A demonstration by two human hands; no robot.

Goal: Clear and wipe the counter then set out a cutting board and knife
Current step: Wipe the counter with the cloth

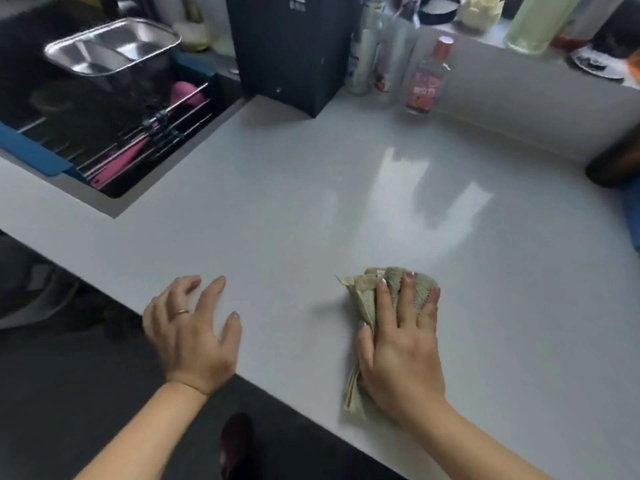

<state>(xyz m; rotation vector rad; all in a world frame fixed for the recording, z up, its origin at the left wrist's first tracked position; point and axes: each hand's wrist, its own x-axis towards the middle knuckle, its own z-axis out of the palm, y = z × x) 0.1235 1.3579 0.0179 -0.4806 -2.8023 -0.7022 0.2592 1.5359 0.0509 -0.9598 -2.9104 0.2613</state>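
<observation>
A folded pale green cloth (363, 296) lies on the white counter (311, 209) near its front edge. My right hand (401, 344) presses flat on top of the cloth, fingers spread over it. My left hand (192, 327) rests at the counter's front edge to the left, fingers apart, holding nothing; it wears a ring. No cutting board or knife can be made out with certainty.
A sink (114, 109) at the back left holds a steel tray (114, 46), a rack and pink items. A black box-shaped appliance (294, 50) and several bottles, one with a red label (427, 77), stand along the back. A dark object (616, 164) sits at the right edge.
</observation>
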